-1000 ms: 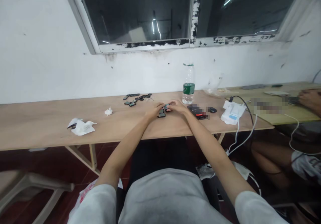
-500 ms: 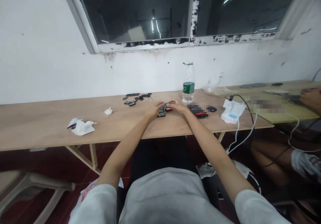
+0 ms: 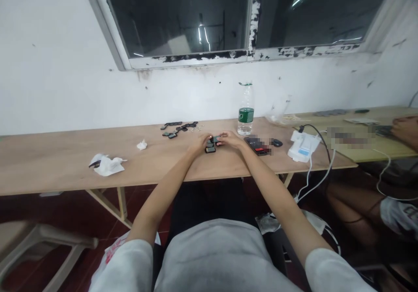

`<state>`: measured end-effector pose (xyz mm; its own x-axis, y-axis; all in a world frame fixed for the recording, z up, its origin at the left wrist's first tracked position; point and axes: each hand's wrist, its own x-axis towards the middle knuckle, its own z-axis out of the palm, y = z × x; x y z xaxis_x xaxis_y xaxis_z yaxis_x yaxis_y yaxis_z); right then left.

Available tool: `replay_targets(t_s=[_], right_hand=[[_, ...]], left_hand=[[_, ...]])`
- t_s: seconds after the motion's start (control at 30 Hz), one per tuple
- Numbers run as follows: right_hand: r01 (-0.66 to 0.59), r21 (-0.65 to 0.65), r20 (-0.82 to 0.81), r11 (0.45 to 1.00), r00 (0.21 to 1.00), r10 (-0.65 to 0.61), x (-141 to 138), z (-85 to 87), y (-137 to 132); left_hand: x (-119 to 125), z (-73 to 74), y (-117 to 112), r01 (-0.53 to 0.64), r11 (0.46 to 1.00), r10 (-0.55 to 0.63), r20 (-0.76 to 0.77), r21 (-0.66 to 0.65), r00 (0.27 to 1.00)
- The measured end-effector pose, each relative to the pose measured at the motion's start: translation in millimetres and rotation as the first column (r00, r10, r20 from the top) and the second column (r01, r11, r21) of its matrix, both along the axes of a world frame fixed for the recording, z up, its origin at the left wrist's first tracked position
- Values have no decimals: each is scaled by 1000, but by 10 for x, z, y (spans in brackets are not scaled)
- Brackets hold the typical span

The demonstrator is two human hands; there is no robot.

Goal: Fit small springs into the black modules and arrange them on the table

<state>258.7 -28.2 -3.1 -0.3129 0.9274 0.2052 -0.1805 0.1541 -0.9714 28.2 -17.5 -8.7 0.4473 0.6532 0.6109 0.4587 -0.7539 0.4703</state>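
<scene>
Currently, the left hand (image 3: 199,144) and the right hand (image 3: 230,139) rest on a plywood table (image 3: 65,170), converging on a short column of small dark rectangular pieces (image 3: 210,145), just left of a clear plastic water bottle (image 3: 245,111) with a green label. The fingers of both hands lie close together, not spread. The right fingertips (image 3: 220,137) touch the column's upper end from the bottle side, and the left fingertips (image 3: 207,138) reach it from the opposite side. Whether either hand pinches a piece is too small to determine.

Further left of the bottle lies a loose scatter of similar dark pieces (image 3: 178,129), beyond the hands and near the wall. Farther left sit a small crumpled tissue (image 3: 142,144) and a larger crumpled white wrapper (image 3: 106,165).

Right of the bottle are a flat dark phone (image 3: 256,146), partly obscured, and a white charger box (image 3: 303,148) with white cables (image 3: 321,174) trailing over the table's front edge. The column sits well back from that smooth, straight edge, with bare wood on either side of the forearms. Beyond the charger, a co-worker's hand (image 3: 406,128) rests on a separate pale table (image 3: 359,152).
</scene>
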Motion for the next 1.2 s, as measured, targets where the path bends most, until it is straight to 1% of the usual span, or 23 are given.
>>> replay_targets(t_s=[0.1, 0.17, 0.23, 0.3, 0.37, 0.4, 0.5, 0.6, 0.73, 0.77, 0.83, 0.9, 1.03, 1.13, 1.2], right_hand=[[62, 21, 75, 998, 995, -64, 14, 29, -19], [126, 48, 189, 991, 973, -133, 57, 52, -26], [187, 79, 330, 979, 922, -203, 122, 69, -26], [218, 118, 467, 969, 849, -248, 194, 73, -21], [193, 158, 580, 968, 775, -250, 257, 63, -16], [170, 177, 623, 969, 743, -244, 283, 53, -14], [106, 253, 678, 962, 690, -254, 329, 13, -3], [78, 336, 675, 939, 676, -297, 336, -26, 13], [85, 431, 659, 899, 651, -377, 284, -34, 15], [79, 465, 635, 882, 664, -394, 254, -28, 7], [47, 519, 577, 854, 717, -390, 177, -14, -17], [-15, 537, 553, 844, 761, -338, 86, -2, -48], [-153, 519, 591, 841, 776, -223, -46, -3, -105], [-191, 523, 600, 830, 775, -200, -64, -23, -123], [-216, 520, 624, 827, 756, -195, -57, -36, -122]], left_hand=[[-73, -9, 92, -66, 996, 70, 84, -53, 994], [-174, -15, 171, -119, 988, 135, 178, -96, 975], [-310, -17, 247, -174, 973, 209, 270, -148, 940], [-456, -13, 308, -209, 958, 263, 318, -195, 911], [-584, -10, 348, -207, 948, 279, 320, -241, 905], [-636, -10, 360, -186, 943, 271, 310, -277, 911], [-739, -24, 372, -106, 916, 221, 265, -388, 939], [-798, -46, 372, -56, 888, 176, 225, -456, 958], [-855, -59, 396, 13, 835, 113, 195, -550, 974], [-863, -61, 404, 20, 823, 105, 187, -567, 977], [-869, -66, 418, 31, 812, 90, 177, -583, 980], [-864, -71, 425, 40, 817, 73, 171, -575, 983], [-839, -63, 403, 34, 843, 50, 141, -537, 989], [-817, -31, 351, -34, 882, 76, 70, -470, 995], [-796, -6, 310, -93, 907, 110, 18, -411, 994]])
